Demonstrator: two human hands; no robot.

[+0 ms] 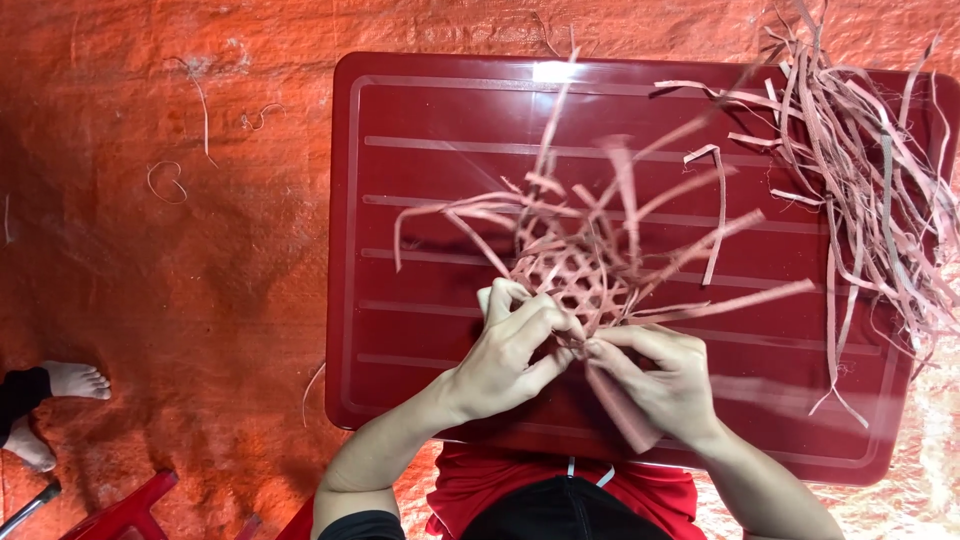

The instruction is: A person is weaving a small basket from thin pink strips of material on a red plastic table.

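left hand (510, 350) pinches woven strip mat (575, 275) | right hand (660, 385) grips its strip | mid-frame, red bench (420, 180) | loose strips (870, 180) upper right

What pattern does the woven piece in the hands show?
An open lattice of pinkish strips in the woven piece, seen best in the head view.

We count two hands, a left hand (505, 350) and a right hand (660, 380), on one woven lattice piece (575, 275). One red table (420, 180) carries one loose pile of strips (870, 170). Three stray strips (165, 183) lie on the one orange tarp (150, 280). Two bare feet (72, 380) show at left.
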